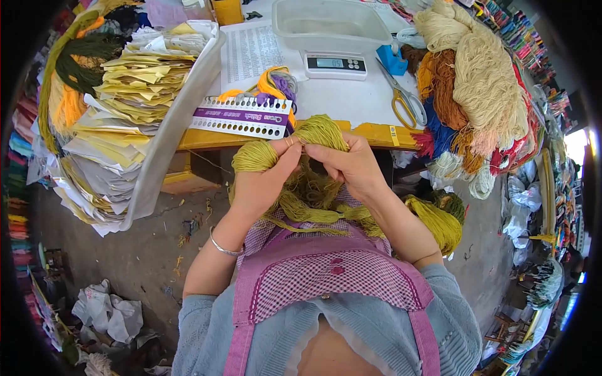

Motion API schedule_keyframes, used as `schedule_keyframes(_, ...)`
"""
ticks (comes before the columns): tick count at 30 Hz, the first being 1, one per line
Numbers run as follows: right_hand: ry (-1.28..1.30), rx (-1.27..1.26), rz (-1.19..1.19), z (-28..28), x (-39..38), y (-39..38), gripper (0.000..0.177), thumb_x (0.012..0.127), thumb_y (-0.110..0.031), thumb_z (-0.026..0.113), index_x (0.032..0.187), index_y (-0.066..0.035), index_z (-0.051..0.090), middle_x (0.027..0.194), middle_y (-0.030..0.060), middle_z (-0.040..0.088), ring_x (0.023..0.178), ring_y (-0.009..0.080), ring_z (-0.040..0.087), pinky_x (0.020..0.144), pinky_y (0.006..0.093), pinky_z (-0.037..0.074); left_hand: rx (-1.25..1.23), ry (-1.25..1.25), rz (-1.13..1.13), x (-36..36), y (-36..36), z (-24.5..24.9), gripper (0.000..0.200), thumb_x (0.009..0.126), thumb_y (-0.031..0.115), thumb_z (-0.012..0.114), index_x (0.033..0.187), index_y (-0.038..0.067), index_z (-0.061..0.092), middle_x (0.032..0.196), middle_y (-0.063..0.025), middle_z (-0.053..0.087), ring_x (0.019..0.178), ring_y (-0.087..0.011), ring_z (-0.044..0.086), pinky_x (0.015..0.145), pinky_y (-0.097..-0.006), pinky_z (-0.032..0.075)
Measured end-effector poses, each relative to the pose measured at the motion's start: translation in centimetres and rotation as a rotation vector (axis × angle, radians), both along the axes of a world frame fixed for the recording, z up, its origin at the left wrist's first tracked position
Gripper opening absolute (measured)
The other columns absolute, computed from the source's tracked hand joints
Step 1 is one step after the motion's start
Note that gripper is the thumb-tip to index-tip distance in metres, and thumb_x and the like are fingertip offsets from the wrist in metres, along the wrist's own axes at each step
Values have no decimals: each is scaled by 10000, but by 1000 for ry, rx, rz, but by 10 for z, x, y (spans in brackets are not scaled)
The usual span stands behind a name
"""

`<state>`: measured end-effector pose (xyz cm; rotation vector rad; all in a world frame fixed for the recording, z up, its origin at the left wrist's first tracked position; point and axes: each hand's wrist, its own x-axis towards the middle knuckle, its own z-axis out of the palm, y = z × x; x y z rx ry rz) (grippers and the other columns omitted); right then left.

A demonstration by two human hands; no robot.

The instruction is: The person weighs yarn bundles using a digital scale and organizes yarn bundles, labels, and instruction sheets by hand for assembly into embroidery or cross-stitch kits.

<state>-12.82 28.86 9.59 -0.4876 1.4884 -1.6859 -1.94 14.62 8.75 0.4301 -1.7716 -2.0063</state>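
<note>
A skein of yellow-green embroidery thread (321,130) is stretched between my two hands in front of the table edge. My left hand (266,182) is closed on it, with a thick bundle bulging over the back of the fingers. My right hand (351,164) also grips the skein, thumb and fingertips pinched close to the left ones. More green strands (307,210) hang below and lie across my lap on the checked apron (332,272). Just beyond the hands, a perforated thread card (241,117) carries purple and orange threads.
On the table stand a digital scale (335,65), a clear plastic tub (329,41) and scissors (406,103). A bin of stacked papers (141,94) fills the left side. Coloured yarn hanks (480,81) drape over the right edge. Another green hank (436,222) hangs beside my right forearm.
</note>
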Motion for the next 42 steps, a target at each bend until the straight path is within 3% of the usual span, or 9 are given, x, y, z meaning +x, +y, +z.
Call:
schedule_keyframes(6, -318, -326, -155, -6, 0, -22, 134, 934, -147, 610, 983, -23, 617, 761, 30, 596, 618, 114, 531, 608, 255, 441, 381, 76, 17, 12, -18, 14, 274, 992, 202, 442, 1061, 1, 615, 899, -27, 646, 841, -126, 587, 967, -320, 440)
schedule_keyframes(9, -434, -383, -73, -15, -33, -14, 170, 965, -222, 564, 973, -53, 541, 795, 31, 562, 662, 166, 549, 703, 332, 504, 1204, 434, -237, 70, -61, -12, 190, 1010, 159, 397, 869, 86, 501, 587, 46, 305, 533, -91, 330, 667, -243, 404)
schedule_keyframes(17, -107, -38, -43, 10, -85, 17, 237, 1007, -309, 495, 876, -113, 471, 623, -73, 347, 473, 27, 252, 383, 189, 179, 992, 572, 325, 446, -196, -173, 203, 1001, 157, 431, 869, 22, 505, 610, 25, 326, 521, -74, 306, 431, -222, 264)
schedule_keyframes(22, -21, -27, -57, 31, -70, 24, 244, 1006, -312, 496, 885, -100, 493, 603, -70, 346, 471, 18, 263, 376, 179, 180, 576, 647, 804, 495, -146, -147, 524, 1001, 349, 454, 1418, 42, 371, 713, -36, 498, 510, -66, 401, 379, -196, 303)
schedule_keyframes(25, -148, 26, 391, 30, -63, 27, 303, 952, -366, 589, 928, -64, 586, 635, -40, 478, 521, 35, 416, 426, 217, 337, 574, 380, 530, 369, -99, -94, 727, 977, 391, 506, 1526, 109, 121, 672, -34, 521, 413, -75, 347, 327, -196, 279)
schedule_keyframes(28, 1069, 513, 568, -9, -46, 15, 315, 881, -296, 655, 993, -22, 546, 778, 82, 614, 641, 170, 608, 628, 319, 478, 554, 382, -68, 288, -97, -94, 798, 935, 321, 599, 1523, 84, 113, 552, -6, 499, 355, -67, 325, 332, -196, 274)
schedule_keyframes(32, 672, 355, 527, 17, -32, 30, 305, 905, -231, 614, 1093, -35, 477, 760, 76, 627, 600, 129, 589, 552, 268, 446, 419, 158, -30, 167, -65, -29, 714, 935, 95, 520, 1518, 46, 112, 504, 12, 466, 357, -81, 360, 379, -193, 325)
schedule_keyframes(37, 141, 116, 551, 20, -10, 37, 201, 969, -231, 537, 1046, -55, 478, 734, 17, 614, 505, 34, 456, 444, 198, 328, -66, 247, -544, 5, 12, 8, 1058, 773, 5, 705, 1534, 128, -20, 1464, -217, 316, 1237, -293, 491, 961, -366, 448)
schedule_keyframes(42, 170, 124, 405, 5, -19, 72, 183, 940, -216, 599, 956, -51, 520, 717, -13, 575, 560, 35, 487, 483, 199, 370, -241, -361, -802, -22, 33, 19, 954, 823, 67, 696, 1535, 129, 63, 801, -34, 661, 719, -99, 582, 673, -253, 462)
